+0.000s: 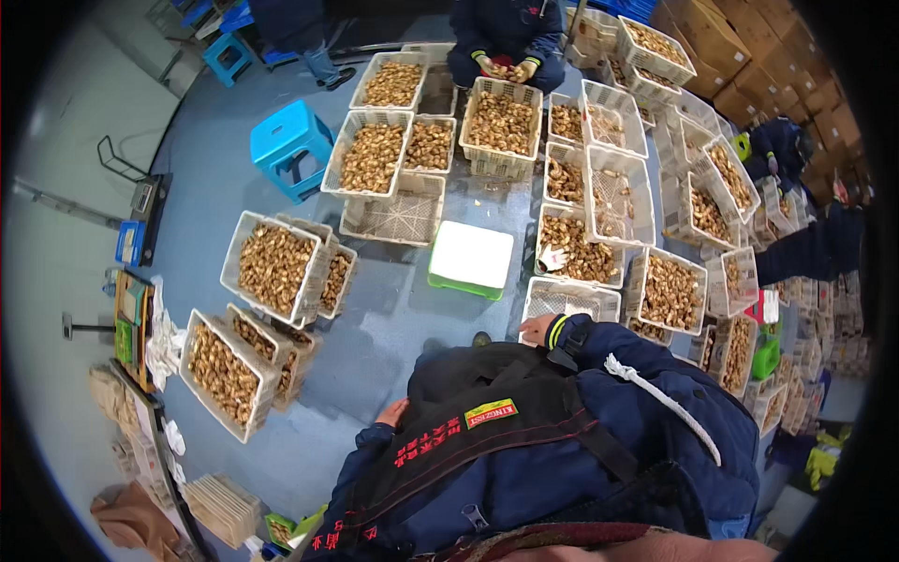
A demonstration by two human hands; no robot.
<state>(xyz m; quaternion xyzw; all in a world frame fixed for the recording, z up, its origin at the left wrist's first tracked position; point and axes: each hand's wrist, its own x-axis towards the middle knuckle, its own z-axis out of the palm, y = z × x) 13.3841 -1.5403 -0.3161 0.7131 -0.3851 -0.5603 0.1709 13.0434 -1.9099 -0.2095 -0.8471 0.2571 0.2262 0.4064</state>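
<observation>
A pale, latticed plastic crate stands just this side of heaped brown mushrooms, the right hand at its near left corner, the left hand well apart, and whether either grasps anything I cannot tell.

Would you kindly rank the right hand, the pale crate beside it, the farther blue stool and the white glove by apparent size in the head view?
1. Pale crate, partly hidden
2. Farther blue stool
3. Right hand and white glove, too alike to rank
</observation>
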